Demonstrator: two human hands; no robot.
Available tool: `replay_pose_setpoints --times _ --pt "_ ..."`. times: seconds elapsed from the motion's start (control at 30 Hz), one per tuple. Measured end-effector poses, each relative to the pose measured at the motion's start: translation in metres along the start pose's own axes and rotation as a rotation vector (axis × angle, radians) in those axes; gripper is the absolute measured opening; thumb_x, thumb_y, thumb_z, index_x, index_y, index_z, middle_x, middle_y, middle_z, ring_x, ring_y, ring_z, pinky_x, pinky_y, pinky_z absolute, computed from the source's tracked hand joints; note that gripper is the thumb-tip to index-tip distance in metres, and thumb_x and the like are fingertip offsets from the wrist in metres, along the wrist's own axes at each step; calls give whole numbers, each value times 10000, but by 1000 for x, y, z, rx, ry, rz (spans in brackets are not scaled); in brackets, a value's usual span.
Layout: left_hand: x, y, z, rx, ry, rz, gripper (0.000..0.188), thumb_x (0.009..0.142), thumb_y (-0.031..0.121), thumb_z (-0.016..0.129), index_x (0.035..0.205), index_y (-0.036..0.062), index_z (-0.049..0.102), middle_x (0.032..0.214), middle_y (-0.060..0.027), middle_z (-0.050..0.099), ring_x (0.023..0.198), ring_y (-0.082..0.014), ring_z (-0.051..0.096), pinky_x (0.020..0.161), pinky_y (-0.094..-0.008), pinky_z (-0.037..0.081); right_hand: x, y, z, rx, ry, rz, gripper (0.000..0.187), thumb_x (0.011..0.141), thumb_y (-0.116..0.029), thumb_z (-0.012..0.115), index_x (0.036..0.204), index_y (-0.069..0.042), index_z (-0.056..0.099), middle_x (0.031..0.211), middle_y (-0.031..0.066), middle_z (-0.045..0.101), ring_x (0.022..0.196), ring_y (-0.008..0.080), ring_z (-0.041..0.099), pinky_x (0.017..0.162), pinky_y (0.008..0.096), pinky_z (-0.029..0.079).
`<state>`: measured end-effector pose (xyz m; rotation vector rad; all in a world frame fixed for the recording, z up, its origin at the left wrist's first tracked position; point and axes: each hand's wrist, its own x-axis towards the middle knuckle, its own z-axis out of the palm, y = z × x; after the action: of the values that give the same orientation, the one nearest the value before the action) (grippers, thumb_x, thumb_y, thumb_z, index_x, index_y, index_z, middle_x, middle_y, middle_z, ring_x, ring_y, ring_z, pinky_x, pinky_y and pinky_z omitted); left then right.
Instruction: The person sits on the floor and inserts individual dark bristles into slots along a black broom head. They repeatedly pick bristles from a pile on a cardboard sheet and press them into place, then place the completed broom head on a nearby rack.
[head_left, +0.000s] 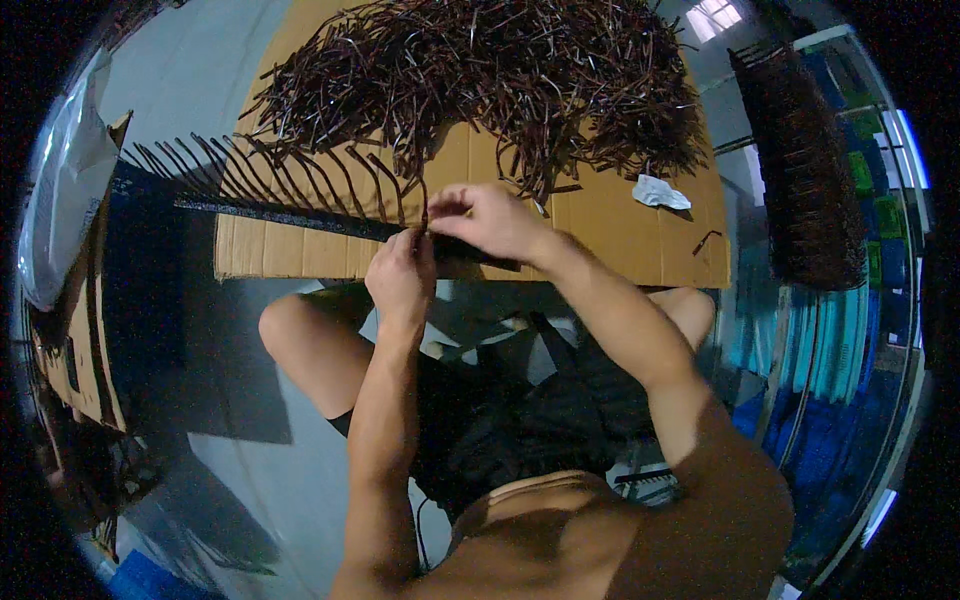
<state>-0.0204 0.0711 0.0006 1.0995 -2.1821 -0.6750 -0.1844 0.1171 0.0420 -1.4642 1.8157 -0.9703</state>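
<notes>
A long black strip (pixel 300 218) lies slantwise over the near part of the cardboard sheet (pixel 300 258). Out of its upper edge stands a row of curved dark brown strands (pixel 300 175), like comb teeth. My left hand (pixel 402 280) is closed on the strip near its right end, fingertips at the base of the last strand. From the right, my right hand (pixel 490 222) pinches at that same dark brown strand, which rises between the two hands. The fingertips partly hide the spot where strand and strip meet.
A big heap of loose dark brown strands (pixel 480 80) covers the far part of the cardboard. A crumpled white scrap (pixel 660 192) and a single bent strand (pixel 706 241) lie to its right. Bundled dark strands (pixel 805 170) stand on a rack at right; a clear plastic bag (pixel 62 190) is at left.
</notes>
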Motion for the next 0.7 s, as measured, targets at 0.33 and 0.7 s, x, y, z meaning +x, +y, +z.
replay_pose_setpoints --times 0.33,0.7 --pt "-11 19 4 -66 39 30 167 810 226 679 859 66 673 737 -93 656 647 -263 643 587 -351 504 -50 67 -101 -577 -122 433 328 759 -64 645 1065 -10 540 770 117 607 772 287 612 691 391 487" --pt "-8 10 10 -81 70 139 115 823 170 633 807 57 636 741 -114 641 664 -302 615 582 -394 480 -40 10 5 477 289 170 120 857 -73 617 954 -4 600 859 39 633 762 90 595 679 227 491"
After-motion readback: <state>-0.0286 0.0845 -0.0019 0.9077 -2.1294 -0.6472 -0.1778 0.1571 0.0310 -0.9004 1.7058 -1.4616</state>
